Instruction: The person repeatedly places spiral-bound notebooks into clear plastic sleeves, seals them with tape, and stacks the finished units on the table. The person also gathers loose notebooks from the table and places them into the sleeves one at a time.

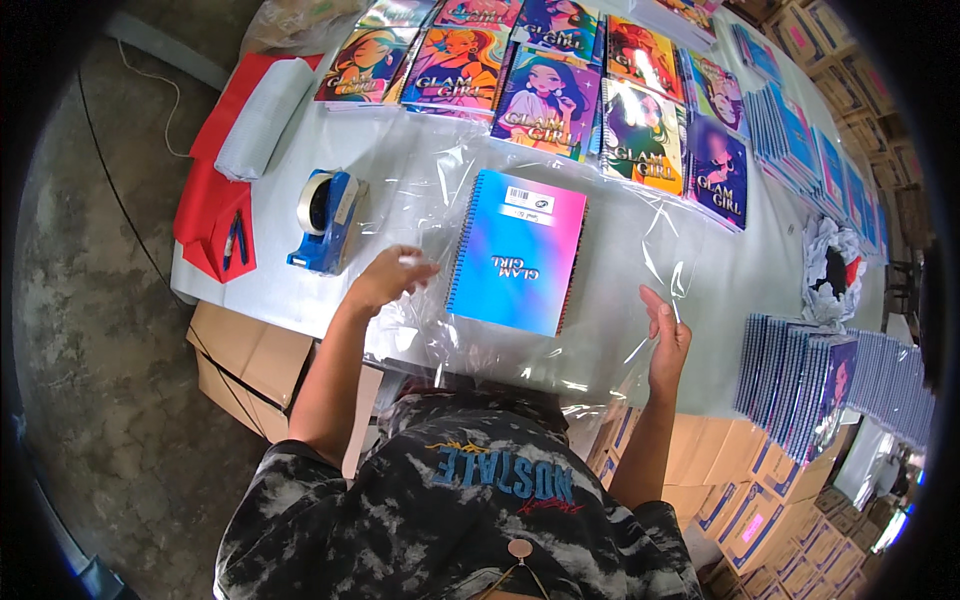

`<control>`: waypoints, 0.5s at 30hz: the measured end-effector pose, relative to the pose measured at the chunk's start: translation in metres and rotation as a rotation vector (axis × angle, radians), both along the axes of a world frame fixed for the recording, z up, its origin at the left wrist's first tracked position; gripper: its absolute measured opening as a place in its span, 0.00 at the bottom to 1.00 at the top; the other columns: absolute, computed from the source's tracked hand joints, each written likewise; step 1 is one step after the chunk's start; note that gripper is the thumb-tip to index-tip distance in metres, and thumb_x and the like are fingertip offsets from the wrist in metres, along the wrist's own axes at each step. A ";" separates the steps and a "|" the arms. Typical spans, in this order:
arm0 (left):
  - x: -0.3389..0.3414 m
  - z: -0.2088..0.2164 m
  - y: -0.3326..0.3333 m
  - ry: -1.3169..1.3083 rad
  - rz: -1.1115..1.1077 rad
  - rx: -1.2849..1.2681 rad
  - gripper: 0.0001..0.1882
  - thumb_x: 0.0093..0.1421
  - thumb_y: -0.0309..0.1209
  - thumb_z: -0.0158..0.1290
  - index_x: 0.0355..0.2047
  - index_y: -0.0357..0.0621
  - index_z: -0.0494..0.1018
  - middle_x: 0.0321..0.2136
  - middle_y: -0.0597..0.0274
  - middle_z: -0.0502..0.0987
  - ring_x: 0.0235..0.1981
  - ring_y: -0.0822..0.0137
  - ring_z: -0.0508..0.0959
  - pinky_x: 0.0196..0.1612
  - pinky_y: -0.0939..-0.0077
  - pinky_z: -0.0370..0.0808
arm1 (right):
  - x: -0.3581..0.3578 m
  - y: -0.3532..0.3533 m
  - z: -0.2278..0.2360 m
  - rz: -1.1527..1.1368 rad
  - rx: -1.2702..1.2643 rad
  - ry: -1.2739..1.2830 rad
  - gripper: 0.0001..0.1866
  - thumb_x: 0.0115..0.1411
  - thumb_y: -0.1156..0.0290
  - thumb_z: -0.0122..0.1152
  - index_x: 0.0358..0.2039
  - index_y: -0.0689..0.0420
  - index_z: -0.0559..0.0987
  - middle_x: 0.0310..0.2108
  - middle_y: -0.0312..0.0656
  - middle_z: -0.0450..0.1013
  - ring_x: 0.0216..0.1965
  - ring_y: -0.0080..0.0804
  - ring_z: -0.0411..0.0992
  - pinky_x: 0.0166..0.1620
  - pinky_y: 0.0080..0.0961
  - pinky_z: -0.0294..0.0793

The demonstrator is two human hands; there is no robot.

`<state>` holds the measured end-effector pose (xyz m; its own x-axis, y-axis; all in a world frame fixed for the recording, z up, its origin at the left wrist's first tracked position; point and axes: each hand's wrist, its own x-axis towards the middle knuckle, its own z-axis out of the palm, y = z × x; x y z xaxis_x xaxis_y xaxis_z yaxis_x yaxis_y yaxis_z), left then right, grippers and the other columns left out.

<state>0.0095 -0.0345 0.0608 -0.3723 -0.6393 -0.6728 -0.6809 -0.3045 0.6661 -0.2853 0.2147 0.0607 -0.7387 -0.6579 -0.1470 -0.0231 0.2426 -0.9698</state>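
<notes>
A spiral-bound notebook with a blue and pink cover lies in front of me, its printing upside down and a white label near its far edge. Other bound edges show under it, so it seems to top a small stack. Clear plastic film spreads beneath and around it, creased and shiny. My left hand hovers left of the notebook, fingers apart and slightly curled, holding nothing visible. To the notebook's right, my right hand is by the film's edge with fingers extended; whether it touches the film is unclear.
A blue tape dispenser stands left, near pens on red material and a white roll. Illustrated notebooks line the far side. More notebook stacks and crumpled wrapping are at right. Cartons stand below.
</notes>
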 end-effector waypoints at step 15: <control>-0.047 0.040 0.011 0.474 -0.404 -0.460 0.10 0.55 0.31 0.56 0.19 0.43 0.73 0.61 0.52 0.55 0.64 0.54 0.51 0.62 0.59 0.51 | -0.025 -0.027 -0.006 0.341 -0.253 -0.159 0.14 0.52 0.71 0.53 0.12 0.58 0.67 0.62 0.51 0.54 0.23 0.14 0.59 0.29 0.16 0.56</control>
<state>-0.0377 -0.0239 0.1009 -0.8180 -0.5692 -0.0829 -0.2905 0.2843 0.9137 -0.3099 0.1873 0.0551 -0.4552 -0.8893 -0.0444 0.0932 0.0020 -0.9956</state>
